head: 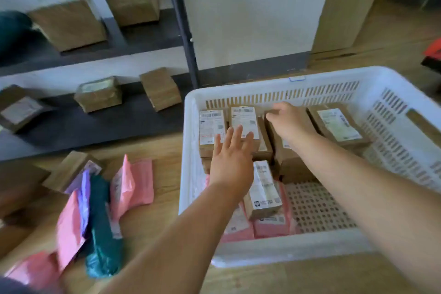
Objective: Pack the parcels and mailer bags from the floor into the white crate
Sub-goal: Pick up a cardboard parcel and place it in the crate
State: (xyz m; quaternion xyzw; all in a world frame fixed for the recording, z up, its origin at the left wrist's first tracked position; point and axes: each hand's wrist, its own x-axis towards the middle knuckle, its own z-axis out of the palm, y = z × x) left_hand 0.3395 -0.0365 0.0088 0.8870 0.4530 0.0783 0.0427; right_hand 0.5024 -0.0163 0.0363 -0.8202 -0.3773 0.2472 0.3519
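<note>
The white crate [269, 249] stands on the wooden floor at the right. Several brown cardboard parcels with white labels line its far side, among them one at the far left [211, 126] and one at the right [338, 124]. My left hand [232, 155] reaches in with straight fingers over the labelled parcel [244, 122]. My right hand [290, 122] has curled fingers on the far edge of the middle parcel [290, 160]. A smaller parcel [262, 191] lies on pink mailer bags [272, 222] at the crate's near left. Pink, purple and teal mailer bags [100, 210] lie on the floor to the left.
A low dark shelf unit [95, 124] along the wall carries several more brown parcels. A black upright post [182, 24] stands behind the crate. A brown parcel [69, 169] lies on the floor beside the bags. A red object [433, 51] sits at the far right.
</note>
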